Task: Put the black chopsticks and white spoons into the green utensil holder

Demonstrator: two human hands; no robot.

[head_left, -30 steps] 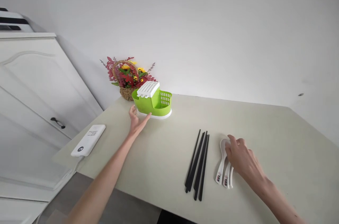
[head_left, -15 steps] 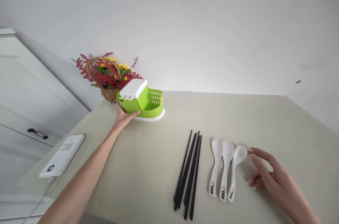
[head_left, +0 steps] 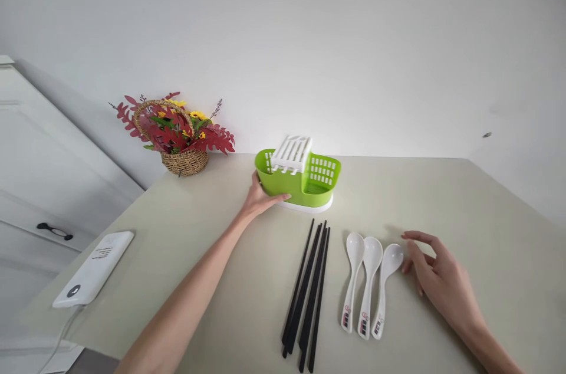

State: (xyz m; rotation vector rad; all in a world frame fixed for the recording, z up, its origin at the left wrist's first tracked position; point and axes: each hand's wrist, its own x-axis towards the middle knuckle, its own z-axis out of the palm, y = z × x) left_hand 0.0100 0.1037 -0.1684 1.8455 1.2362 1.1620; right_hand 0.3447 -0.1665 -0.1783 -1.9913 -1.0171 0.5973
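A green utensil holder point(head_left: 283, 184) with a white slotted top and white base is near the back of the table. My left hand point(head_left: 260, 197) grips its left front side, thumb along the front and the other fingers hidden behind it. Several black chopsticks point(head_left: 307, 297) lie side by side in front of the holder. Right of them rest three white spoons point(head_left: 372, 253), bowls pointing away from me. Just beside the rightmost spoon, my right hand point(head_left: 442, 276) hovers with curled, parted fingers and nothing in them.
A wicker basket point(head_left: 186, 163) of red leaves and yellow flowers stands at the back left. A white device point(head_left: 95, 268) with a cable lies at the table's left edge. Beyond that edge is a white cabinet point(head_left: 39, 185); a white wall point(head_left: 354, 55) rises behind.
My left hand has brought the green utensil holder rightward, away from the flower basket and behind the chopsticks, turning it somewhat. My right hand stays by the spoons, its fingers slightly shifted.
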